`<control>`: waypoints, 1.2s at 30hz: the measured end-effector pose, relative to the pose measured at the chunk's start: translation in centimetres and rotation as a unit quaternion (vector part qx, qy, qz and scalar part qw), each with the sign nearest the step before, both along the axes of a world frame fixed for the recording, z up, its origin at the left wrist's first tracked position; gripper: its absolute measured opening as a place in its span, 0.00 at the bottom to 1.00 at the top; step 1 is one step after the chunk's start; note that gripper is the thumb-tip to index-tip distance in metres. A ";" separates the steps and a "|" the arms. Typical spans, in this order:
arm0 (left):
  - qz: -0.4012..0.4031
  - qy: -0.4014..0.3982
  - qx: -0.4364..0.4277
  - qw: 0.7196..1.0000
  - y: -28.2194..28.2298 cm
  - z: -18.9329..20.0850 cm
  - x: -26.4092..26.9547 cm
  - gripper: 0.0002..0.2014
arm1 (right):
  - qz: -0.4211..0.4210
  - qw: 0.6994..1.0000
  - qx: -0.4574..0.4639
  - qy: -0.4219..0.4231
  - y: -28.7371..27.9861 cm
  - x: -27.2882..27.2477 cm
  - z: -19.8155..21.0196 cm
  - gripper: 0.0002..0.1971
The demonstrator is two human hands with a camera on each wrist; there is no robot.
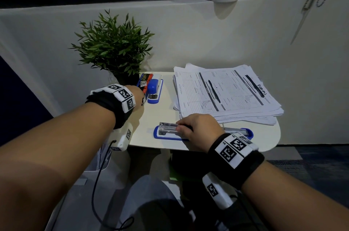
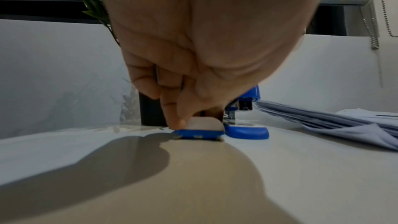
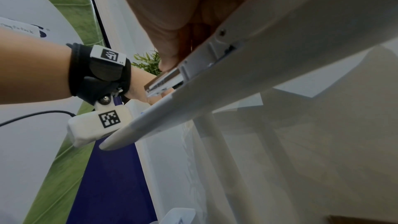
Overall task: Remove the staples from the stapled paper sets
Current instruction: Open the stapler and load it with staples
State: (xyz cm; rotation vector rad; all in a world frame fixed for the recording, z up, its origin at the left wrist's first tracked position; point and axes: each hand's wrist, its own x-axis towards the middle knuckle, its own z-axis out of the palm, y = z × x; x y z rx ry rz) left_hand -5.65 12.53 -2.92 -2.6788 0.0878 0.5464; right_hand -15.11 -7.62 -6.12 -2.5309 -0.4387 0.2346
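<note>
A stack of printed paper sets lies at the back right of the small white table. A blue stapler lies opened flat along the front edge. My right hand has its fingers curled over the stapler's metal magazine. My left hand is at the back left. In the left wrist view its thumb and fingertips pinch a small blue and white tool that sits on the table. What the tool is I cannot tell.
A second blue stapler and a staples box sit right beside my left hand. A potted plant stands at the table's back left corner. A white wall runs behind the table. The floor drops off on both sides.
</note>
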 end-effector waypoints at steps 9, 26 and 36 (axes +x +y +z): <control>0.025 -0.067 -0.066 0.995 1.3 0.1 -0.5 0.18 | 0.002 1.000 0.000 -0.008 0.0 0.0 -0.1 0.14; 0.095 -0.080 -0.044 0.991 2.5 -1.1 -1.0 0.17 | 0.002 1.000 -0.002 -0.008 -0.1 0.1 -0.3 0.14; 0.004 -0.053 -0.081 0.995 0.0 -1.3 -2.5 0.16 | -0.003 1.000 -0.009 -0.003 0.0 0.1 -0.1 0.14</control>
